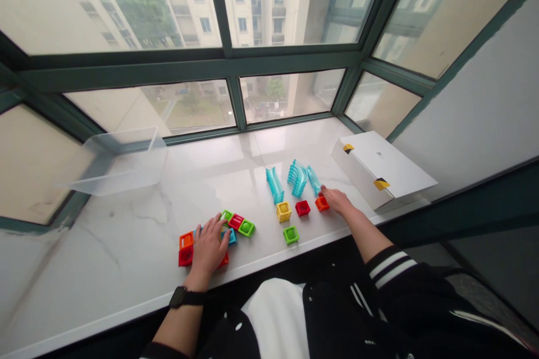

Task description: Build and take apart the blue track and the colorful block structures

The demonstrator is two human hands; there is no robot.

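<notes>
My left hand (209, 244) lies palm down over a group of toy blocks, its fingers stretched out and slightly spread. Around it show an orange block (186, 241), a red block (186, 257), a blue block (229, 236) and a joined row with a green block (246, 228) at its end; the palm hides some pieces. My right hand (336, 199) has its fingers closed at an orange-red block (322, 203), beside a clear blue track piece (314, 179). Nearby sit a yellow block (283, 211), a red cube (302, 208) and a single green block (291, 235).
A curved blue track piece (297, 178) and a straight one (275, 185) lie farther back on the white marbled sill (138, 247). At the left stands a clear plastic bin (122, 162). A white box (385, 165) with yellow-black tabs sits right, below the windows.
</notes>
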